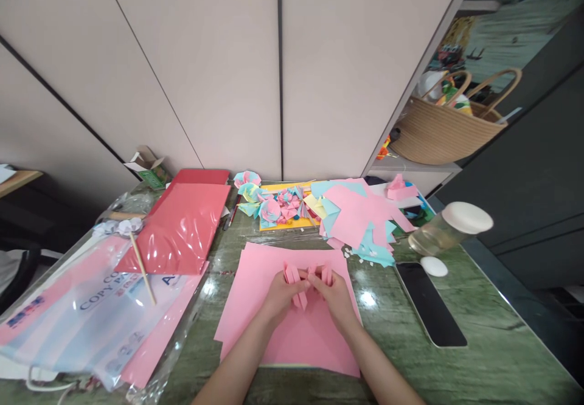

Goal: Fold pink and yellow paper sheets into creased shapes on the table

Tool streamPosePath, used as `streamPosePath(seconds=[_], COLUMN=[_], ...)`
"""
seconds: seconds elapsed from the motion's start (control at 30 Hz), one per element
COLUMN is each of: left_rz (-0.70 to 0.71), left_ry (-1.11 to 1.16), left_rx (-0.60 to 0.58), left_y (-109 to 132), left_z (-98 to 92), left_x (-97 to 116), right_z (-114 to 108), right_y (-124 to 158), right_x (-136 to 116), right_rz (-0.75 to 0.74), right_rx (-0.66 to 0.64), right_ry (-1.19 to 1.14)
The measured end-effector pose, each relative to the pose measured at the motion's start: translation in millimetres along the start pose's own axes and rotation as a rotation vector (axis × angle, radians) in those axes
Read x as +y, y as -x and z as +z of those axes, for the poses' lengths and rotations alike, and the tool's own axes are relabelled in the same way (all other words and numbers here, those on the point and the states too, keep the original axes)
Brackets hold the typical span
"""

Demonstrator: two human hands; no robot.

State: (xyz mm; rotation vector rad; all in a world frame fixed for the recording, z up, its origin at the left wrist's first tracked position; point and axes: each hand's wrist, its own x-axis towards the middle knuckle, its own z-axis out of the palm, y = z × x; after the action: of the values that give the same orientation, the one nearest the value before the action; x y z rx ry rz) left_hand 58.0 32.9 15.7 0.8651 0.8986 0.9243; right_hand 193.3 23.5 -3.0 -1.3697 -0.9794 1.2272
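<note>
Pink folded paper piece (pixel 306 278) sits lower centre of frame, pinched btwn both hands just above a flat pink paper sheet (pixel 292 332) on the green marble-look table (pixel 483 356). Left hand (pixel 279 295) grips its left side w/ closed fingers; right hand (pixel 335 295) clamps the right side. Black phone (pixel 431 304) lies right of centre, face up.

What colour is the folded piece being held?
The folded paper piece is pink, like the sheet beneath; head view shows it between left hand and right hand.
</note>
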Motion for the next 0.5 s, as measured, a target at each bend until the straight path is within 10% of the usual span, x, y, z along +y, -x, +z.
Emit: streamPosePath(seconds=[0.5], left_rz=[0.045], left_ry=[-0.082], left_rx=[0.148], left_y=[-2], left_z=[-5.9], left_x=[-2], right_z=[-11], right_y=[-15], right_x=[3], right_rz=[0.095], right_rx=[0.125], right_ry=[-0.341])
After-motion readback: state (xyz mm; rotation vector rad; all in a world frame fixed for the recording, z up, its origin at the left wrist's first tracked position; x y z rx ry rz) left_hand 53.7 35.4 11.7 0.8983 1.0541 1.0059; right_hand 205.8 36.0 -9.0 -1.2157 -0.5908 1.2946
